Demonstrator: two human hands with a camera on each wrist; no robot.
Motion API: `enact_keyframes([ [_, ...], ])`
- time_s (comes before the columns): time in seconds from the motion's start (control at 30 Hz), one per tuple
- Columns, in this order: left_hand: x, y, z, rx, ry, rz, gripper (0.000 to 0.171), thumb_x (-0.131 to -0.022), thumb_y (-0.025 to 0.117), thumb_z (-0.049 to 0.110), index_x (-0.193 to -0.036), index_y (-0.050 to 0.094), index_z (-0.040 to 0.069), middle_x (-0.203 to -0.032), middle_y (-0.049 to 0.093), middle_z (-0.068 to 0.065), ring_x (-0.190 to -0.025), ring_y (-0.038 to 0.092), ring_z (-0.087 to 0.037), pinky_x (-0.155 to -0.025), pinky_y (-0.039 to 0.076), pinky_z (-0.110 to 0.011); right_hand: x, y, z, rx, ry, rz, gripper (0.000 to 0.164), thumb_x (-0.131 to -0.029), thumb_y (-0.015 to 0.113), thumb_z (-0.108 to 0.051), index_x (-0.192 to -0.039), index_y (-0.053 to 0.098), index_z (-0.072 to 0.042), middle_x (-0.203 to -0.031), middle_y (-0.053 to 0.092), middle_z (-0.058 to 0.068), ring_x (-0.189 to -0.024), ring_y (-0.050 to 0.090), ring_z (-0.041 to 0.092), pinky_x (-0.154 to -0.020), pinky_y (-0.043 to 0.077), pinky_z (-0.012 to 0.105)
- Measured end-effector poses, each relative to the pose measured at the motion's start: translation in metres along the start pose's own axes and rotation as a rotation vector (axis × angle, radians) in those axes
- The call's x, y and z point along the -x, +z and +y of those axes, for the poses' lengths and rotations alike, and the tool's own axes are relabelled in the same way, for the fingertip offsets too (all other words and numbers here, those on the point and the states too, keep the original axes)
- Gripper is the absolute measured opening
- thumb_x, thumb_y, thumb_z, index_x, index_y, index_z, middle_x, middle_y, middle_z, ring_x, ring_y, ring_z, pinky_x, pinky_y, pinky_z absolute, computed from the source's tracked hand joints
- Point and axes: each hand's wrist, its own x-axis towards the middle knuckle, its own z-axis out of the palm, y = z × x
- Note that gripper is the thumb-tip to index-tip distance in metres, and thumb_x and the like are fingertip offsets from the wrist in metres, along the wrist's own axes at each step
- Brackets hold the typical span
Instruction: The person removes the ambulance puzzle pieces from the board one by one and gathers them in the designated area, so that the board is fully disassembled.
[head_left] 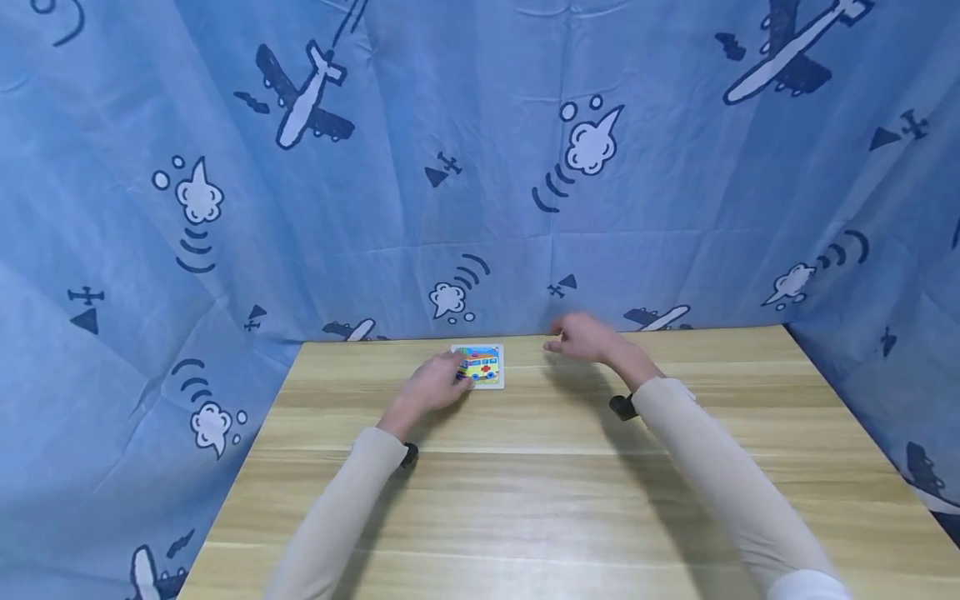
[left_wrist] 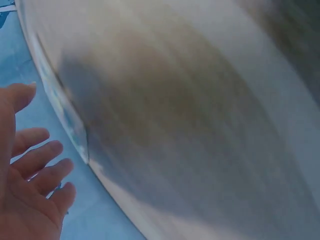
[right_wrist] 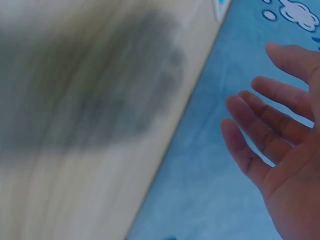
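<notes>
A small square picture board (head_left: 491,368) with a pale border lies flat near the table's far edge. It shows a yellow ambulance with a red cross. My left hand (head_left: 433,383) hovers over the board's left side and hides part of it. In the left wrist view that hand's fingers (left_wrist: 45,175) are relaxed and spread, apart from the thin picture board (left_wrist: 67,115). Right of the board, my right hand (head_left: 588,337) hangs above the table with nothing in it. Its loosely bent fingers (right_wrist: 270,135) show in the right wrist view, with a corner of the board (right_wrist: 219,7) at the top.
The wood-grain table (head_left: 540,492) stretches from the far edge towards me. Behind it and at both sides hangs a blue curtain (head_left: 480,192) printed with planes and clouds. A dark strap device (head_left: 622,407) sits at the right wrist, another (head_left: 409,455) at the left.
</notes>
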Motion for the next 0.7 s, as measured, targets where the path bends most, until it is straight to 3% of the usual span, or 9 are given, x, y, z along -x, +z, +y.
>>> enact_keyframes([
  [0.3,-0.006,0.012,0.007,-0.075,0.016,-0.067,0.076,-0.108,0.049,0.054,-0.162,0.038,0.001,-0.171,0.032,-0.02,-0.163,0.026,-0.038,-0.135,0.022,-0.048,-0.025,0.03,-0.013,-0.036,-0.005,0.03,0.041,-0.1,0.068,-0.024,-0.127,0.07,0.007,-0.124,0.074,0.023,-0.114,0.071,0.038,-0.1,0.059,0.052],
  [0.5,-0.011,0.01,0.013,-0.093,-0.008,-0.103,0.081,-0.109,0.043,0.056,-0.166,0.027,0.001,-0.175,0.023,-0.02,-0.164,0.02,-0.038,-0.136,0.017,-0.051,-0.04,0.04,-0.021,-0.042,-0.013,0.027,0.039,-0.101,0.068,-0.022,-0.128,0.068,0.007,-0.123,0.073,0.025,-0.112,0.07,0.039,-0.099,0.059,0.053],
  [0.7,-0.014,0.008,0.014,-0.096,0.023,-0.141,0.082,-0.11,0.041,0.057,-0.167,0.019,0.002,-0.177,0.017,-0.017,-0.166,0.015,-0.034,-0.136,0.015,-0.051,-0.054,0.05,-0.03,-0.054,-0.013,-0.014,0.04,-0.103,0.067,-0.022,-0.132,0.066,0.006,-0.128,0.071,0.024,-0.12,0.068,0.039,-0.106,0.057,0.053],
])
